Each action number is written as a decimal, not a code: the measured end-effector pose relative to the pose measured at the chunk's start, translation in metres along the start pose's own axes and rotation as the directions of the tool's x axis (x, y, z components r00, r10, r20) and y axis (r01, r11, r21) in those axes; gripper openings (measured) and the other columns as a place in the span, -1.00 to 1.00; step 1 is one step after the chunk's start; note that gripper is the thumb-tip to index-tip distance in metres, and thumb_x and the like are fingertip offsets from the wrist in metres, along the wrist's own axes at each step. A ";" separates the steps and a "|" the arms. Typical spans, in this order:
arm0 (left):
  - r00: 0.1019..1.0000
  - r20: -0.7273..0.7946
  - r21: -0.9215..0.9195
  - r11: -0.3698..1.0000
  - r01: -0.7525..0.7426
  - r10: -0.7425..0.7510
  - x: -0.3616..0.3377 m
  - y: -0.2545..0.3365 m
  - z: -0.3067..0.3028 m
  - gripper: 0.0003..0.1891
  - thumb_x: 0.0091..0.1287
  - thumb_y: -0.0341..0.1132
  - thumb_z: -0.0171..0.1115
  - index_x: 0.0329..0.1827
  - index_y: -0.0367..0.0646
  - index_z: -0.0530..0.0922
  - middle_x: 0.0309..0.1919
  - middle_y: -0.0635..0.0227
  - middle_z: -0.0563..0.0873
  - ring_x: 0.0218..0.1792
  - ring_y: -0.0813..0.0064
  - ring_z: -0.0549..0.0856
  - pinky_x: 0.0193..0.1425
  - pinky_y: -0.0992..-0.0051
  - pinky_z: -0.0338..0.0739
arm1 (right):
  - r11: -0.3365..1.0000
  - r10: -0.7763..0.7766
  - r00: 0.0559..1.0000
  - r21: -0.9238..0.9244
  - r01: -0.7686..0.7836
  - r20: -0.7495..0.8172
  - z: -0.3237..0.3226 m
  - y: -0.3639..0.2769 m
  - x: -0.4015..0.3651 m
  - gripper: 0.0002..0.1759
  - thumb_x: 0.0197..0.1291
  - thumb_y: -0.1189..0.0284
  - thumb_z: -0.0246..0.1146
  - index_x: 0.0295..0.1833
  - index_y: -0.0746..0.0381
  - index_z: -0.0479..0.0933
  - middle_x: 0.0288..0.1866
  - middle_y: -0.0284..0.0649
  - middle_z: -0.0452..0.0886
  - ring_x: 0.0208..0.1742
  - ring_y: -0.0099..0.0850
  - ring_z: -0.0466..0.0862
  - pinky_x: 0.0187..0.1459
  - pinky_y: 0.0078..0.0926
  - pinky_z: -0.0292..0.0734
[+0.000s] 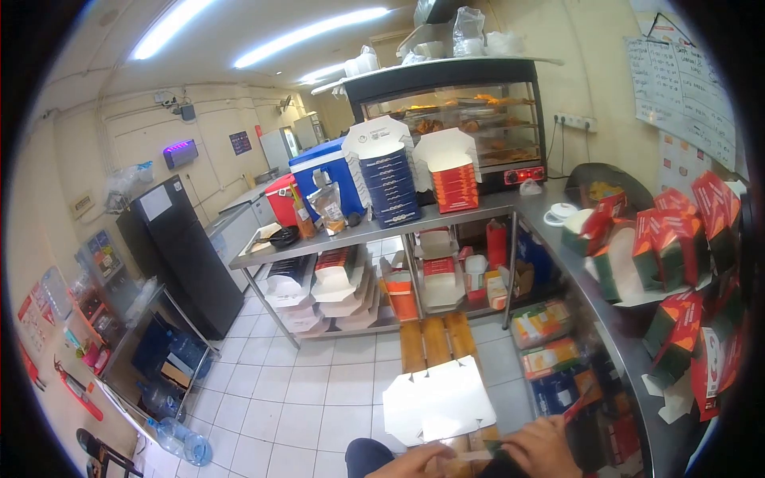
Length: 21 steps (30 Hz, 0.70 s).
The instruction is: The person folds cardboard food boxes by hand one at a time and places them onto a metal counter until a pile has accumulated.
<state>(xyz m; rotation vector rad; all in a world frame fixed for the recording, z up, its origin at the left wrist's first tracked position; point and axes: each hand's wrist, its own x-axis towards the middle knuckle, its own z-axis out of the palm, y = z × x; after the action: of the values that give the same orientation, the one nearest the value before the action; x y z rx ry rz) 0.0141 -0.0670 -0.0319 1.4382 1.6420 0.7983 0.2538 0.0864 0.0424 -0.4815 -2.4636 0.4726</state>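
At the bottom edge, my right hand (543,448) is closed around a small carton (493,447), of which a green corner and a red flap show. My left hand (416,462) pinches the pale edge of the same piece. My fingers hide most of the carton. Just beyond my hands, a flat white cardboard blank (441,402) with slotted corners lies on a wooden slatted bench (437,342). My dark-clothed knee (368,456) shows left of it.
Red and green cartons (677,239) crowd the right steel counter (590,275). Ahead, a steel table (374,229) bears stacked blue boxes (388,187), red boxes (457,187) and a glass food warmer (478,119). Flattened boxes (339,283) fill its lower shelf. Water bottles (182,440) lie on the left floor.
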 end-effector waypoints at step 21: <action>0.961 -0.235 -0.001 0.989 -0.150 0.146 0.009 -0.002 0.017 -0.71 0.34 -0.34 0.43 0.09 -0.19 0.70 -0.22 0.19 0.81 -0.21 0.35 0.79 -0.14 0.37 0.66 | 0.984 0.021 0.990 0.170 -0.046 0.142 0.018 0.000 -0.010 -0.88 0.28 0.41 0.35 -0.12 0.20 0.66 -0.19 -0.23 0.67 -0.02 -0.23 0.61 0.14 -0.15 0.31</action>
<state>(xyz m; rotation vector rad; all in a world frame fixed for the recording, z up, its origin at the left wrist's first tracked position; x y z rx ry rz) 0.0271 -0.0591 -0.0433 1.5132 1.7087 1.1013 0.2510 0.0784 0.0238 -0.4315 -2.5217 0.7503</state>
